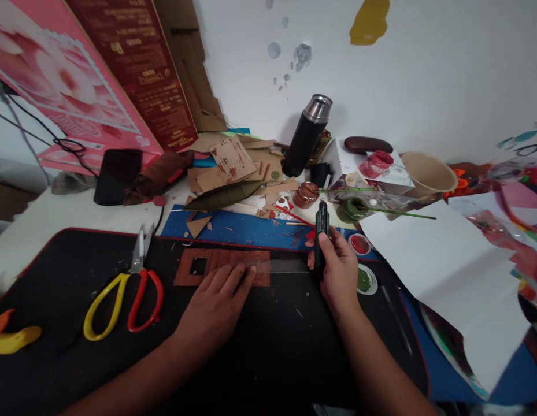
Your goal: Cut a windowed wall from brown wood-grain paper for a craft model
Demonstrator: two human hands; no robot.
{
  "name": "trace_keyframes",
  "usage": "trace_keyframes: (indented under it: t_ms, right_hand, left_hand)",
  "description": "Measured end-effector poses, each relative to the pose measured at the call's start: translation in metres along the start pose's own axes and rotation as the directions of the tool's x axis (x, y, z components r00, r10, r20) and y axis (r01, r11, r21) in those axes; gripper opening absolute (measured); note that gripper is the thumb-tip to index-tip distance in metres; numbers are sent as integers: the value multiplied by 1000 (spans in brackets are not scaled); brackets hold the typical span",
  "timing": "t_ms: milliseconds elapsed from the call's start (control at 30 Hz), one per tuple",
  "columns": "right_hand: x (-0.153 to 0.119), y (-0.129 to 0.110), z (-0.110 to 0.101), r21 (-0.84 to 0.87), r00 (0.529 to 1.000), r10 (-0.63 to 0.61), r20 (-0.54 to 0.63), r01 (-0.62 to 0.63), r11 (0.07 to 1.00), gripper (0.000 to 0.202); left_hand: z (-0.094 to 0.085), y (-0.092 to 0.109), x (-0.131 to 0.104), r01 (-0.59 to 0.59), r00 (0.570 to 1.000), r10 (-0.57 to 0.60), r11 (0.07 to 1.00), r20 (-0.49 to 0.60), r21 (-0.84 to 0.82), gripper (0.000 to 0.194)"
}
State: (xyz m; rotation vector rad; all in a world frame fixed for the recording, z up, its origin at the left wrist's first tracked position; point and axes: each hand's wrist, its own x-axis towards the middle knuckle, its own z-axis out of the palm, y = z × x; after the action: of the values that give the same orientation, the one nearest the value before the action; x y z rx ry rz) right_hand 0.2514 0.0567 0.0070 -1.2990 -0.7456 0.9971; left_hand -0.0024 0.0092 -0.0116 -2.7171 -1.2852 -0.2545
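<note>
A reddish-brown piece of card (225, 257) with a square cut-out lies flat on the black mat. Across its right part, and out past its edge, runs a clear ruler (289, 266). Stretched fingers of my left hand (220, 297) press down on the card and the ruler's left end. My right hand (340, 271) is wrapped around a dark box cutter (322, 231), held upright near the ruler's right end. Whether its blade is out, I cannot tell. Scissors (138, 271) with one yellow and one red handle rest open to the left.
Behind the mat stand a black thermos (307, 136), a brown paint jar (306, 195) and a green paint jar (352, 209) with brushes. Cardboard scraps (233, 159) pile up at the back. Lids with red paint (359, 244) and green paint (367, 279) sit right of my right hand.
</note>
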Motion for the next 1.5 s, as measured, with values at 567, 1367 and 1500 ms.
trace_keyframes:
  t_ms: [567,1367,1500]
  right_hand:
    - [1,2,0,-9,1000,5,6,-5,1000,35]
    - [-1,2,-1,-4,1000,23,12,-23,1000,35]
    - [-1,1,0,1,1000,24,10,-24,1000,35]
  left_hand:
    - [-8,-1,0,-44,998,44,999,-36,8,53]
    - [-11,1,4,-32,999,31,999,-33,-19,50]
    - [-11,1,3,-34,999,34,999,-21,-20,50]
